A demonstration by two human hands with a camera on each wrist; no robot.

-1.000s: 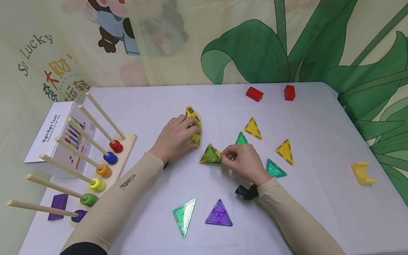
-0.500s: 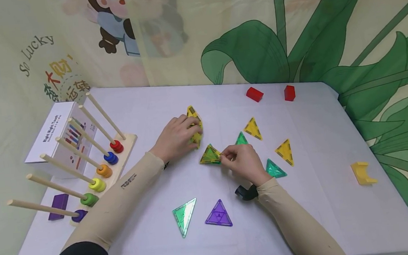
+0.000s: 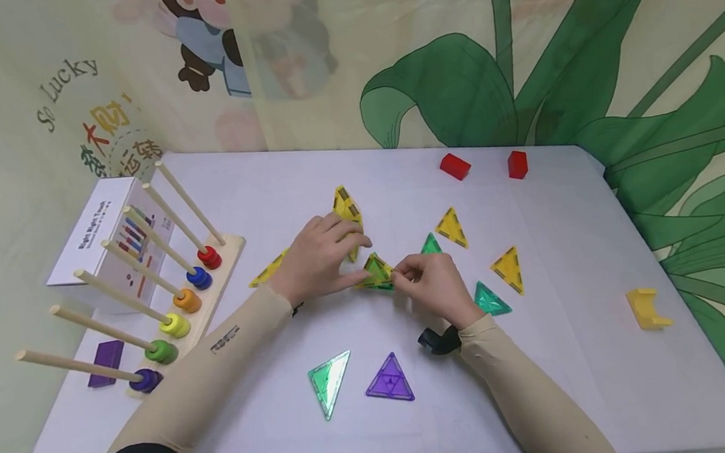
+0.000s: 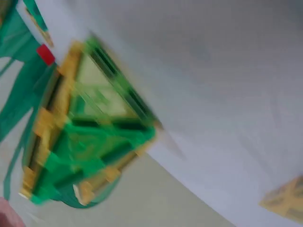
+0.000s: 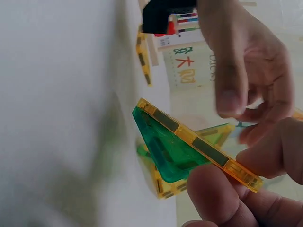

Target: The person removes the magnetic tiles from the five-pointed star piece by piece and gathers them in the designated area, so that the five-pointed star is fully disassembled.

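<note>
My right hand point(image 3: 434, 286) pinches the edge of a yellow triangular magnetic tile point(image 5: 187, 136) between thumb and fingers. Against it sits a green triangular magnetic tile point(image 5: 163, 153), the two meeting at an angle. Just left of this pair is my left hand point(image 3: 322, 255), palm down, its thumb and fingers spread with nothing gripped. Its thumb reaches close to the pair in the head view. Behind its fingers stands a group of yellow tiles point(image 3: 346, 205), partly hidden. The left wrist view shows joined green and yellow tiles point(image 4: 102, 127), blurred.
Loose yellow tiles point(image 3: 452, 228) and green tiles point(image 3: 490, 299) lie right of my hands. Nearer the front are a purple triangle point(image 3: 389, 380) and a green triangle point(image 3: 330, 384). Left stands a pegged wooden board point(image 3: 233, 245) with rings, beside a white box point(image 3: 94, 228). Red blocks point(image 3: 456, 166) lie behind.
My left hand has come off the standing yellow tiles and moved toward the pair in my right hand, its fingers spreading. A yellow tile now shows behind my left wrist. My right hand keeps its pinch.
</note>
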